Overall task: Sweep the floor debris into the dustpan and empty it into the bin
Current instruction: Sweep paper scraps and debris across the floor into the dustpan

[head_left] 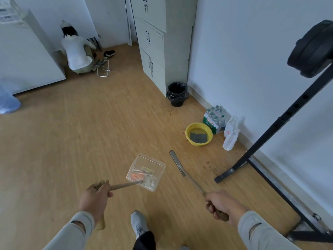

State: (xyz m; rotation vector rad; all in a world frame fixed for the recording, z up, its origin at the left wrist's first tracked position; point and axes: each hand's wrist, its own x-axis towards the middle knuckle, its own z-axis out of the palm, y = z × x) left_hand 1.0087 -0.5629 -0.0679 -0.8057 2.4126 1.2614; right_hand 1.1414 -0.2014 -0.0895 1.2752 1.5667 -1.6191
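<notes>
Sweeping looks done: your left hand [95, 197] fingers wrap the clear plastic dustpan [146, 171], loaded with scraps; right hand [222, 204] grips the thin-bladed broom [177, 163]. Next, carry it level to the black-lined bin [177, 93] well beyond.

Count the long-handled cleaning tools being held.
2. A clear plastic dustpan with debris inside, gripped by its handle in the left hand; a flat grey broom head on a handle, gripped in the right hand.

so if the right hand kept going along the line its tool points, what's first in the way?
Likely nothing for a stretch: past the right hand and its tool, bare floor, then probably the bin. Depth unclear.
</notes>
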